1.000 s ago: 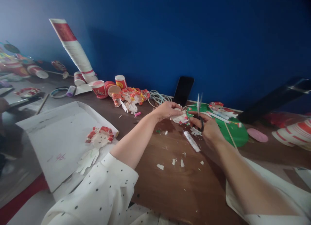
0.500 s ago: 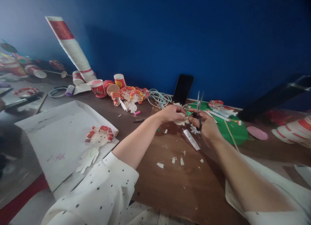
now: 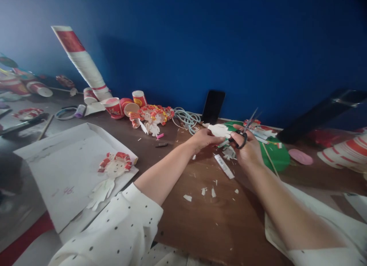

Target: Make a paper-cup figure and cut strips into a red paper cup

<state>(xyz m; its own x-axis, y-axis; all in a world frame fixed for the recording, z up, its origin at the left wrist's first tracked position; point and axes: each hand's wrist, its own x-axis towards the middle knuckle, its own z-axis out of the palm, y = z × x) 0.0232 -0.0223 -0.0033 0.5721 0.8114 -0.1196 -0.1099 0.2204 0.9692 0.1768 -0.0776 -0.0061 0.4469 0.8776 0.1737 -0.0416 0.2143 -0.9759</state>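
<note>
My left hand point(image 3: 203, 139) is closed on a white paper cutout point(image 3: 218, 130), pinching its near edge, with the paper lying flat toward the wall. Black-handled scissors point(image 3: 242, 139) are in my right hand point(image 3: 249, 151), their blades slanting up and to the right, away from the paper. The right fingertips come close to the cutout's right end; whether they touch it I cannot tell. Under the hands lie another pale paper cutout point(image 3: 229, 152) and a white tube point(image 3: 224, 166). Several paper scraps point(image 3: 213, 191) are scattered on the brown tabletop point(image 3: 197, 224) nearer to me.
A black phone point(image 3: 213, 106) leans against the blue wall beside a coiled cable point(image 3: 186, 117). Red paper cups point(image 3: 113, 107) and a tall leaning cup stack point(image 3: 86, 67) stand left. A paper figure point(image 3: 115, 164) rests on white sheets point(image 3: 43, 162). Green paper point(image 3: 278, 155) lies right.
The white cutout has turned flatter and shows more of its surface. The scissors have tilted from upright toward the right, away from the paper. The whole view has shifted slightly.
</note>
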